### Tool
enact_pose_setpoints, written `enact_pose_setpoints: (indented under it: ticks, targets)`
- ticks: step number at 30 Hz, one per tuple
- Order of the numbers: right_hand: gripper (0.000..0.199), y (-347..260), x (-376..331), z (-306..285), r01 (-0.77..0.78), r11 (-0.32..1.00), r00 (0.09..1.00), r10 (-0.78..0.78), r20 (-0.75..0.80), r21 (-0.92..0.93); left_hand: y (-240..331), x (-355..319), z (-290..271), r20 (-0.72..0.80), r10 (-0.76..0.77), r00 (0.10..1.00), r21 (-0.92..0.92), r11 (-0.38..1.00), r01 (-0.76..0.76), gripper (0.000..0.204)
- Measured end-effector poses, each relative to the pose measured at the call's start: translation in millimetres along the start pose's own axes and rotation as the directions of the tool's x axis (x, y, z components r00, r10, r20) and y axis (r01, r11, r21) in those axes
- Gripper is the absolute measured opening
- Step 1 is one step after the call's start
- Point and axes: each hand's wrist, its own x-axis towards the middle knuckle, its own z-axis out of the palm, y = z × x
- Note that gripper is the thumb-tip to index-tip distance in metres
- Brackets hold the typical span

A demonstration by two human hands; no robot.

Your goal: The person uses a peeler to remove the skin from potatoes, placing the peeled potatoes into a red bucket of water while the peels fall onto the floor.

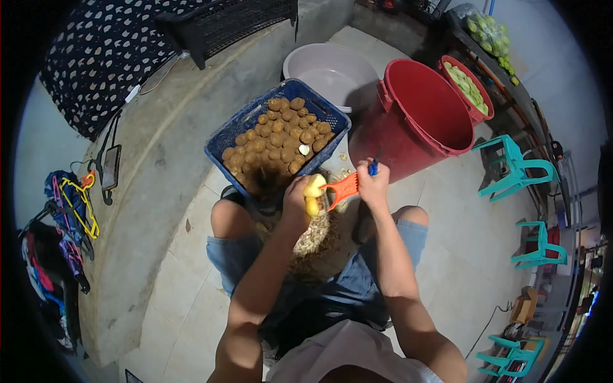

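Observation:
In my left hand is a knobbly, mostly peeled yellow potato, with my fingers closed around its side. My right hand grips an orange peeler; its wide end reaches to the potato. Something blue sticks out at the top of that fist. Beyond my hands, a blue plastic crate holds many brown, unpeeled potatoes. A heap of peelings lies on the floor between my legs, below the potato.
A large red bin stands to the right of the crate, with a grey basin behind. Farther right are a red tub of pale green pieces and green stools. A concrete ledge curves along the left.

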Motion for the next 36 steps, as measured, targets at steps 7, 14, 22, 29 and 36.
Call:
enact_pose_setpoints:
  ticks: [7, 14, 22, 29, 36]
  targets:
    - [0.028, 13, 6, -9, -0.151, 0.988, 0.987, 0.149, -0.051, -0.028, 11, -14, -4, 0.25, -0.046, 0.967, -0.076, 0.995, 0.067, 0.019]
    - [0.028, 13, 5, -11, -0.279, 0.939, 0.95, 0.3, -0.083, 0.202, 20, -30, 17, 0.245, -0.054, 0.968, 0.004, 0.998, 0.055, 0.022]
    - [0.031, 21, -3, -4, -0.197, 0.98, 0.98, 0.197, 0.021, 0.012, 10, -19, -6, 0.256, -0.167, 0.952, -0.056, 0.981, 0.187, 0.037]
    - [0.033, 8, -1, -8, -0.183, 0.983, 0.979, 0.182, 0.091, 0.011, 23, -32, 8, 0.297, -0.12, 0.947, 0.299, 0.954, 0.027, 0.059]
    - [0.031, 1, 0, -11, -0.112, 0.992, 0.99, 0.116, 0.082, -0.055, 26, -33, 11, 0.367, -0.139, 0.92, 0.293, 0.956, 0.028, 0.055]
